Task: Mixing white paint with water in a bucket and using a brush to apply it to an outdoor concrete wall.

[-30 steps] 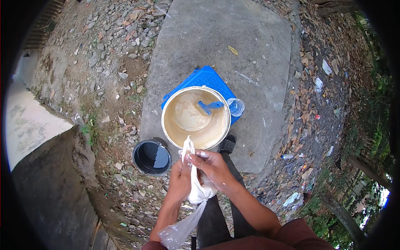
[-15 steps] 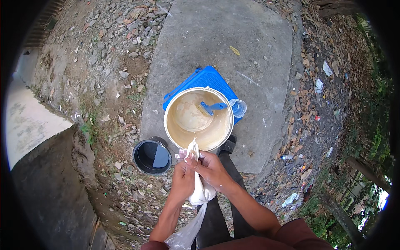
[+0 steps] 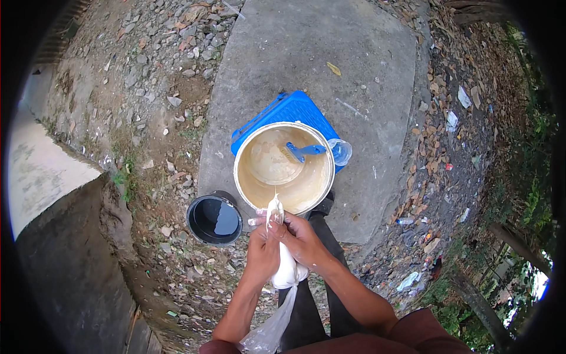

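Observation:
Both hands grip a clear plastic bag (image 3: pixel 287 270) filled with white powder or paste. My left hand (image 3: pixel 260 251) closes round its left side, and my right hand (image 3: pixel 299 239) pinches it from the right, with white smears on the fingers. The bag's narrow end points up at the near rim of a cream-coloured bucket (image 3: pixel 253 189); its loose, twisted tail hangs toward my lap. Inside the bucket, stained pale, a blue-handled brush (image 3: pixel 303 151) leans on the right wall. Whether the bag's tip is torn open I cannot tell.
Under the bucket is a blue plastic crate or stool (image 3: pixel 295 106). A clear plastic cup (image 3: pixel 340 152) sits at the bucket's right. On the left stands a black pail (image 3: pixel 214 219) with dark liquid. Around the concrete slab (image 3: pixel 306 47) lie stones, leaves and litter; a low wall (image 3: pixel 47 177) borders the left.
My hands still hold the bag in nearly the same grip. The view has shifted a little, and the bag's tail hangs slightly farther right.

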Demonstrator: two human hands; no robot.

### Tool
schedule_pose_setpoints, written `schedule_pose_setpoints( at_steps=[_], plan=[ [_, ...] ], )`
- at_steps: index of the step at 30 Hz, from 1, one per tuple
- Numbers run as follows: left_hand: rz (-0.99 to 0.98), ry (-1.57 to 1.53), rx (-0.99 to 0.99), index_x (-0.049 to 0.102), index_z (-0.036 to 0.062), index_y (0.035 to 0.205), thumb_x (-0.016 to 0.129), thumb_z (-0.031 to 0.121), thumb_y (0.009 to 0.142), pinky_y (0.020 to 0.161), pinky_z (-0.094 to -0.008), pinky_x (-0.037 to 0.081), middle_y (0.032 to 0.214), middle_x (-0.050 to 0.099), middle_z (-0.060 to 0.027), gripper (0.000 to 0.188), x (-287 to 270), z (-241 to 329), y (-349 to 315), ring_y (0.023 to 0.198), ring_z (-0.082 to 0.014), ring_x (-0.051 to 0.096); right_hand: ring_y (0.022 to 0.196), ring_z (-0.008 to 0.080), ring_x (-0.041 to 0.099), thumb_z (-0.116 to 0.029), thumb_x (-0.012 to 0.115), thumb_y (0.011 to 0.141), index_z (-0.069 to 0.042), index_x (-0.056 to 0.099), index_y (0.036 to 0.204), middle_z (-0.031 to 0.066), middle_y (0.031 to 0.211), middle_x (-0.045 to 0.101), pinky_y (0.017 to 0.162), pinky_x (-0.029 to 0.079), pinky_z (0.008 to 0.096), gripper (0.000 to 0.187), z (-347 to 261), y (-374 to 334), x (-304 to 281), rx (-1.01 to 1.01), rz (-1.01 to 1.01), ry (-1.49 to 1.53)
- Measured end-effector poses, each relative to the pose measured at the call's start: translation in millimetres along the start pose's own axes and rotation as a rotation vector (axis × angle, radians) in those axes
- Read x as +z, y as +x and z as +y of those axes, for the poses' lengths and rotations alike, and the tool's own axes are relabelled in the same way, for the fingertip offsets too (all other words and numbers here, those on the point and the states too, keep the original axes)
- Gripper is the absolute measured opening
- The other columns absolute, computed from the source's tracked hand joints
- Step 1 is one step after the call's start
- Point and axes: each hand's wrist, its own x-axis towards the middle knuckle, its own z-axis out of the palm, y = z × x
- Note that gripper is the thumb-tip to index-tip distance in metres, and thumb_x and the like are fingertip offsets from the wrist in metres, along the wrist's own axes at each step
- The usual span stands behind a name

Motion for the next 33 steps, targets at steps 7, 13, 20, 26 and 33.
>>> schedule_pose_setpoints(
  at_steps=[7, 13, 20, 26, 33],
  plan=[
    [0.008, 0.019, -0.012, 0.059, -0.0032, 0.084, 0.041, 0.025, 0.101, 0.053, -0.0244, 0.040, 0.069, 0.059, -0.0027, 0.037, -0.4, -3.3, 1.6, 0.063, -0.0054, 0.050, 0.105, 0.0131, 0.055, -0.029, 0.047, 0.100, 0.005, 0.051, 0.123, 0.0111, 0.115, 0.060, 0.092, 0.044, 0.0288, 0.042, -1.7, 2.8, -1.7, -0.057, -0.014, -0.021],
    [0.045, 0.031, -0.022, 0.059, -0.0020, 0.082, 0.040, 0.026, 0.102, 0.049, -0.0244, 0.038, 0.065, 0.058, -0.0016, 0.039, 2.7, 0.3, 2.0, 0.058, -0.0054, 0.049, 0.102, 0.0109, 0.054, -0.028, 0.044, 0.101, 0.004, 0.052, 0.122, 0.0088, 0.112, 0.060, 0.089, 0.045, 0.0265, 0.040, -4.2, 3.9, -2.2, -0.047, -0.021, 0.016],
    [0.084, 0.038, -0.043, 0.057, 0.0013, 0.074, 0.037, 0.028, 0.103, 0.044, -0.0247, 0.032, 0.057, 0.051, 0.0018, 0.044, 4.5, -1.0, 5.0, 0.051, -0.0039, 0.043, 0.091, 0.0075, 0.054, -0.027, 0.044, 0.101, 0.004, 0.056, 0.114, 0.0055, 0.101, 0.062, 0.080, 0.045, 0.0250, 0.036, -5.6, 5.2, 1.7, -0.033, 0.048, 0.085],
    [0.095, 0.052, -0.041, 0.056, 0.0024, 0.072, 0.036, 0.029, 0.103, 0.044, -0.0245, 0.031, 0.056, 0.050, 0.0024, 0.046, 5.5, -3.2, 7.3, 0.050, -0.0038, 0.042, 0.087, 0.0064, 0.052, -0.026, 0.045, 0.101, 0.003, 0.057, 0.110, 0.0030, 0.096, 0.060, 0.077, 0.045, 0.0242, 0.033, -4.1, 7.4, 0.0, -0.029, 0.053, 0.098],
    [0.103, -0.018, -0.018, 0.054, 0.0038, 0.070, 0.036, 0.031, 0.103, 0.044, -0.0243, 0.031, 0.056, 0.050, 0.0026, 0.047, 3.9, -9.0, 4.2, 0.050, -0.0035, 0.042, 0.086, 0.0059, 0.050, -0.027, 0.046, 0.100, 0.002, 0.058, 0.110, 0.0021, 0.094, 0.060, 0.075, 0.044, 0.0232, 0.033, -7.4, 5.9, -1.3, -0.035, 0.027, 0.051]
  ],
)
